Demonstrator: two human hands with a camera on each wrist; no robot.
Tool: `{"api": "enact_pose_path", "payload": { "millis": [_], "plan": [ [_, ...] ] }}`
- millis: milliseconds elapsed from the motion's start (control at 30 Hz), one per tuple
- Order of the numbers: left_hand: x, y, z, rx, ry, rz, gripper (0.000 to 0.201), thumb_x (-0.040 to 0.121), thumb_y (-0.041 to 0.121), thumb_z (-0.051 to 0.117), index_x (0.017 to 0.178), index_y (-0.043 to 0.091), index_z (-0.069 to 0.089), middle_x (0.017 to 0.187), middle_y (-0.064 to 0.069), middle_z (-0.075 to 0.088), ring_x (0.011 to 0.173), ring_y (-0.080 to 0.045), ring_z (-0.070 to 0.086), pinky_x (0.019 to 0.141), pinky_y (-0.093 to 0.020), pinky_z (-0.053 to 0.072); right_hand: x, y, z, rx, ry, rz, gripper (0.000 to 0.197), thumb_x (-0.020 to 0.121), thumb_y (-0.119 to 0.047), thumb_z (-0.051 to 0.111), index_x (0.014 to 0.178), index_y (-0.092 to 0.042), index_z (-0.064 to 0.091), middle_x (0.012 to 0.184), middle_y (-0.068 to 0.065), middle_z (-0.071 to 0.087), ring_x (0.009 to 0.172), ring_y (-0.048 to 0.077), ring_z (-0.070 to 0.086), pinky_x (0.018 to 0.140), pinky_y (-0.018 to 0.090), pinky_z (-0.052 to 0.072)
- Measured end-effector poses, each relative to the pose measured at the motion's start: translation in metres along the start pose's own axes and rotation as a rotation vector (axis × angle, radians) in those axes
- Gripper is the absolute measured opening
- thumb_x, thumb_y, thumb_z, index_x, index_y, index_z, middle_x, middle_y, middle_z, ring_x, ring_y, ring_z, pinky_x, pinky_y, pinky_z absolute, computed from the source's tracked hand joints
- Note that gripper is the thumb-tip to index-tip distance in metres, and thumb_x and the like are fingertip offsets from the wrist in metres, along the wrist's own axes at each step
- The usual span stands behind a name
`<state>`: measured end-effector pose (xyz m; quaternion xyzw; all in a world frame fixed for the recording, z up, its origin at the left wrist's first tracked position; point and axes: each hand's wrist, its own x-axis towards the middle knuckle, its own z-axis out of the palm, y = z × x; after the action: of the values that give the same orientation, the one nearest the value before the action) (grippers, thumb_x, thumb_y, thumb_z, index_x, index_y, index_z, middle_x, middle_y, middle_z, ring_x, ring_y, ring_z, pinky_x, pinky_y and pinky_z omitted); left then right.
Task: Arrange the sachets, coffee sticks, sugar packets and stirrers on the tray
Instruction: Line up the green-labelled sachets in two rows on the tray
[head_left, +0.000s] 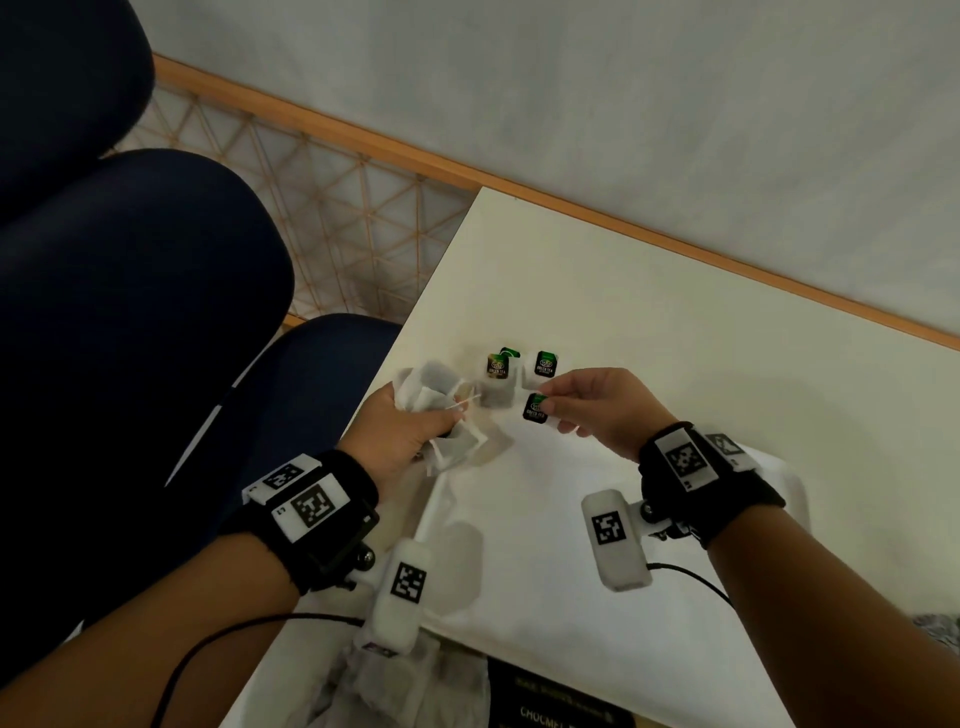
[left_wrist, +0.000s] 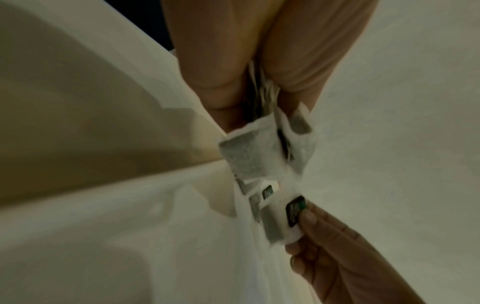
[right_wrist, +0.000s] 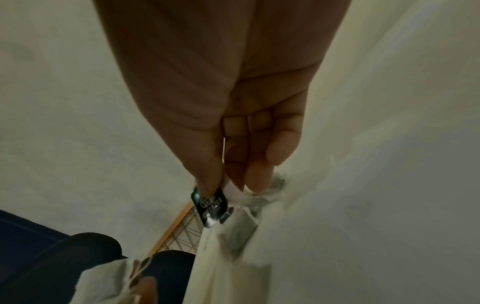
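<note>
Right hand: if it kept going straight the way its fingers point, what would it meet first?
Probably the bunch of tea bags gripped by the left hand; the right hand, pinching a green tag, points at them. Depth unclear.

A cream-white table (head_left: 675, 338) carries everything, its far edge running along a wall with a wooden skirting. On it sits a white tray (head_left: 545, 597), nearest the viewer. Two tea bags with green tags (head_left: 519, 366) lie directly on the tabletop just beyond the tray. A dark box (head_left: 561, 701) lies at the table's near edge.
</note>
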<state>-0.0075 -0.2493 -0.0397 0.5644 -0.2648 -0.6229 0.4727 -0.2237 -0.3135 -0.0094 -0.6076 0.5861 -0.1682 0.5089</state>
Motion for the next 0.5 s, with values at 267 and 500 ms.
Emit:
{"api": "enact_pose_path", "payload": {
  "millis": [267, 500],
  "plan": [
    [0.005, 0.0, -0.003, -0.058, -0.005, 0.0, 0.024, 0.081, 0.002, 0.07, 0.103, 0.009, 0.061, 0.088, -0.007, 0.065, 0.079, -0.017, 0.066, 0.07, -0.034, 0.056, 0.026, 0.01, -0.006, -0.138, 0.194, -0.009, 0.011, 0.085, -0.016, 0.066, 0.087, -0.027, 0.07, 0.078, -0.005, 0.07, 0.065, 0.009, 0.061, 0.063, 0.019, 0.045],
    [0.006, -0.003, 0.007, -0.033, -0.051, -0.008, 0.019, 0.082, 0.004, 0.071, 0.094, 0.013, 0.059, 0.077, -0.003, 0.063, 0.071, -0.015, 0.065, 0.07, -0.034, 0.054, 0.027, 0.008, -0.006, -0.305, 0.338, -0.122, 0.016, 0.086, -0.025, 0.065, 0.101, -0.03, 0.069, 0.091, -0.007, 0.065, 0.072, 0.001, 0.054, 0.074, 0.02, 0.042]
  ]
}}
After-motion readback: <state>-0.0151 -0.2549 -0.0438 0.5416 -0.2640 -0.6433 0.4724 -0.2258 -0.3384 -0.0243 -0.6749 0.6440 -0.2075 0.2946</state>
